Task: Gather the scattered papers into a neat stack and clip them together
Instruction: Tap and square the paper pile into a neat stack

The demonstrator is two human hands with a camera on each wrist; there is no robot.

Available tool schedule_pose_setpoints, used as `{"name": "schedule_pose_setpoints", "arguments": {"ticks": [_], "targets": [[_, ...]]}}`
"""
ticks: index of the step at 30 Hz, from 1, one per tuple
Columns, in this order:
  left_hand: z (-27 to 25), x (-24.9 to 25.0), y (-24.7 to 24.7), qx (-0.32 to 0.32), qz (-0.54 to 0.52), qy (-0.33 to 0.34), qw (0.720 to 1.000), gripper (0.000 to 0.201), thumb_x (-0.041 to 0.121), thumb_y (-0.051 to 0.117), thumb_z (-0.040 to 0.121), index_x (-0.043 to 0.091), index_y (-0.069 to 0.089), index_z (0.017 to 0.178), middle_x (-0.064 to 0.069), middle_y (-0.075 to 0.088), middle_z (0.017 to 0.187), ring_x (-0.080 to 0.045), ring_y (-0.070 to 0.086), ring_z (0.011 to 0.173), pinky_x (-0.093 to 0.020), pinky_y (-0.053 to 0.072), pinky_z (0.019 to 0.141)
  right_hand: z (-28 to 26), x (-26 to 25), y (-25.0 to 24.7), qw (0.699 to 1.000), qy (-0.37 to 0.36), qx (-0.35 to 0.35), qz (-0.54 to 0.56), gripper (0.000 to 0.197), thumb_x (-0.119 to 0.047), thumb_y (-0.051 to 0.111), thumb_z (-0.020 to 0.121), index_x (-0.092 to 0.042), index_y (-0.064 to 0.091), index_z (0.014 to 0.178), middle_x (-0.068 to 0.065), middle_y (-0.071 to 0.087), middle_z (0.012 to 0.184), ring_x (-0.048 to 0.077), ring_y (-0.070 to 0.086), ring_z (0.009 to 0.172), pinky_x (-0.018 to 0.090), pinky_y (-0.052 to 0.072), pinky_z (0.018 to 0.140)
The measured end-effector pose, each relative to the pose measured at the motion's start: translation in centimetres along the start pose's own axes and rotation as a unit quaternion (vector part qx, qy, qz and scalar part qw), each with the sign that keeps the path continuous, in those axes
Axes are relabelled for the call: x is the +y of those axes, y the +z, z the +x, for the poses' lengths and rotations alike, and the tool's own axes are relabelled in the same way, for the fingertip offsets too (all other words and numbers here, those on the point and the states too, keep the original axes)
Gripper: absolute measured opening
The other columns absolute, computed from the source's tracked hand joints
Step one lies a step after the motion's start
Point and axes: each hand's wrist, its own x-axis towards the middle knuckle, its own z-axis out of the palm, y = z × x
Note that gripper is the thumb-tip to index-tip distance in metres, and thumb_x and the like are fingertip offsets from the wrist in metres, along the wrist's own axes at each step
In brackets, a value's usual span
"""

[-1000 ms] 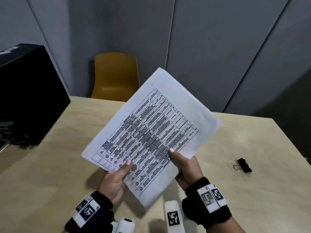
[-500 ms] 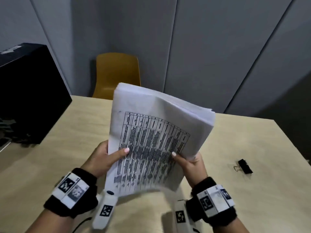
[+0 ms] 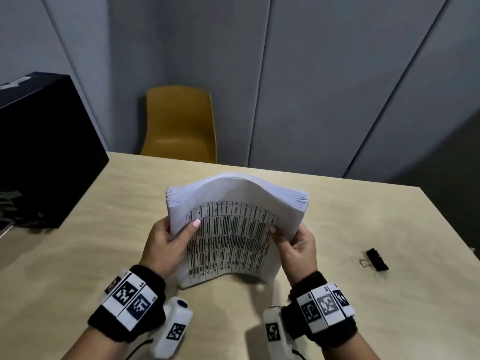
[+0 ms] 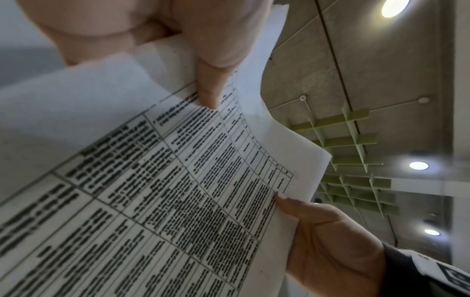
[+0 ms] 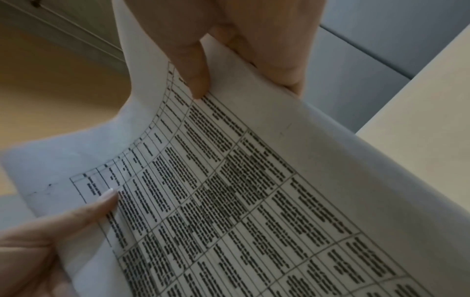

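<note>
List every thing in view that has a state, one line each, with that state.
stack of papers: upright, lower edge on the table, bowed, printed table facing the person, not clipped.
left hand: grips the stack's left edge, thumb on the front sheet.
right hand: grips the stack's right edge, thumb on the front sheet.
binder clip: lying on the table right of the stack, untouched.
yellow chair: empty, behind the table's far edge.

walls (image 3: 324, 87): grey panels | chair (image 3: 179, 126): mustard | table (image 3: 104, 229): pale wood | ceiling lights (image 4: 419, 165): lit
</note>
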Motion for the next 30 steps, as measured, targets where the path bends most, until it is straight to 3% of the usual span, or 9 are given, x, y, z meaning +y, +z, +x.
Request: {"name": "schedule_pose_setpoints", "arguments": {"ticks": [2,5,10,13,17,20,23,26,30], "targets": [[0.0,0.4,0.2,-0.001,-0.021,0.013,1.000,0.004,0.025,0.072,0.071,0.023,0.070,0.075,0.020,0.073,0.072,0.005,0.066,0.072,-0.014,0.053,0.067,0.0,-0.3,0.0,1.000,-0.010,-0.006,-0.001,0.017,-0.006,0.064,0.074,-0.021,0.060,0.082,-0.018,0.072,0.070,-0.004,0.063,0.066,0.019,0.053,0.064],[-0.3,1.7,0.5,0.027,-0.023,0.058,0.998,0.029,0.025,0.075,0.071,0.019,0.062,0.096,0.010,0.071,0.082,0.007,0.064,0.076,-0.007,0.048,0.066,-0.1,-1.6,0.0,0.999,-0.037,-0.032,-0.002,0.027,-0.013,0.067,0.072,-0.027,0.058,0.094,-0.018,0.071,0.082,-0.002,0.063,0.076,0.018,0.052,0.071],[0.2,4.7,-0.5,0.058,-0.026,0.191,0.980,0.032,0.030,0.055,0.081,0.032,0.049,0.112,0.016,0.062,0.099,0.006,0.057,0.088,-0.009,0.045,0.080,1.3,-5.4,-0.3,0.993,-0.108,-0.023,0.040,0.046,-0.005,0.059,0.077,-0.021,0.047,0.119,-0.009,0.069,0.086,0.005,0.063,0.083,0.018,0.050,0.078],[0.7,5.2,-1.0,0.081,0.048,0.230,0.969,0.028,0.018,0.054,0.087,0.034,0.057,0.110,0.026,0.067,0.099,0.005,0.060,0.091,-0.010,0.045,0.083,2.1,-6.9,-0.4,0.987,-0.156,-0.031,0.014,0.044,0.002,0.056,0.080,-0.023,0.054,0.116,-0.005,0.068,0.087,0.007,0.063,0.081,0.018,0.050,0.078],[1.0,5.4,-1.4,0.103,0.139,0.260,0.950,0.028,0.015,0.056,0.087,0.027,0.061,0.112,0.038,0.063,0.094,0.011,0.058,0.080,-0.002,0.042,0.077,2.4,-7.2,-0.6,0.977,-0.202,-0.005,-0.065,0.041,0.002,0.059,0.080,-0.032,0.067,0.101,-0.024,0.070,0.089,-0.005,0.063,0.080,0.008,0.048,0.075],[0.9,5.5,-1.3,0.109,0.207,0.286,0.929,0.032,0.009,0.052,0.089,0.014,0.060,0.120,0.022,0.062,0.091,0.005,0.054,0.077,0.000,0.038,0.075,2.2,-6.9,-0.5,0.965,-0.219,0.010,-0.146,0.039,-0.001,0.054,0.084,-0.029,0.062,0.109,-0.029,0.068,0.094,-0.008,0.063,0.088,0.007,0.047,0.076],[0.4,5.6,-0.6,0.095,0.266,0.291,0.914,0.039,0.006,0.046,0.090,0.013,0.054,0.127,0.005,0.048,0.094,0.007,0.047,0.082,0.003,0.033,0.075,1.7,-6.8,0.0,0.940,-0.243,0.005,-0.242,0.047,-0.003,0.053,0.084,-0.024,0.055,0.125,-0.008,0.059,0.104,-0.002,0.055,0.095,0.014,0.048,0.078],[0.1,5.4,-0.3,0.069,0.284,0.275,0.916,0.040,0.016,0.042,0.088,0.019,0.056,0.126,-0.002,0.039,0.118,0.018,0.038,0.098,0.006,0.028,0.087,1.2,-6.4,0.3,0.923,-0.251,-0.009,-0.293,0.046,-0.010,0.057,0.081,-0.018,0.054,0.126,0.009,0.051,0.118,0.008,0.048,0.111,0.007,0.034,0.097],[-0.3,5.4,-0.1,0.047,0.287,0.245,0.925,0.045,0.027,0.044,0.085,0.024,0.052,0.128,-0.002,0.036,0.126,0.027,0.032,0.104,0.008,0.022,0.090,0.7,-6.3,0.7,0.924,-0.238,-0.018,-0.298,0.050,-0.019,0.055,0.078,-0.017,0.051,0.128,0.015,0.050,0.122,0.008,0.046,0.115,0.001,0.028,0.098]]}}
